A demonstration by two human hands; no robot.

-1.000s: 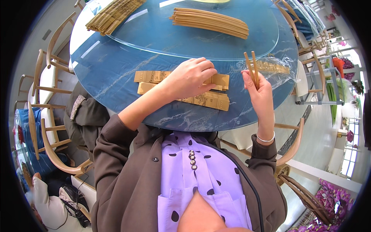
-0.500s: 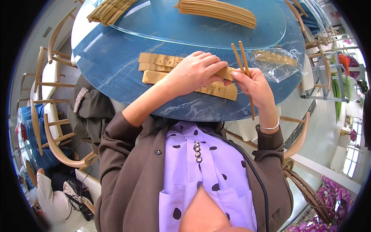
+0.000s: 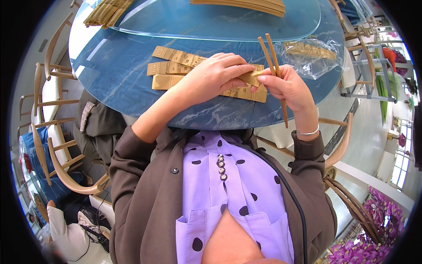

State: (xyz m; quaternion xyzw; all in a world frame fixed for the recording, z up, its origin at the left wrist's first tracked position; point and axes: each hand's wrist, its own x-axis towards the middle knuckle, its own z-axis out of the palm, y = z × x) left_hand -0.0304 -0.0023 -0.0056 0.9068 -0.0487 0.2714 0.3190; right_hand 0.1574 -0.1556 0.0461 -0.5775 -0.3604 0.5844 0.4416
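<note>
Both hands now meet: left hand (image 3: 214, 75) pinches a tan paper sleeve (image 3: 249, 78) off the blue table (image 3: 110, 75), right hand (image 3: 288, 86) grips two wooden chopsticks (image 3: 273, 66), suggesting sleeving is imminent.

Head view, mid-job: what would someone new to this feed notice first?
First, the pair of wooden chopsticks held upright in the right hand, at the near edge of the round blue table. Beside it, the left hand pinches the end of a tan paper sleeve, over a row of more sleeves lying flat. A crinkled clear plastic bag sits just to the right.
</note>
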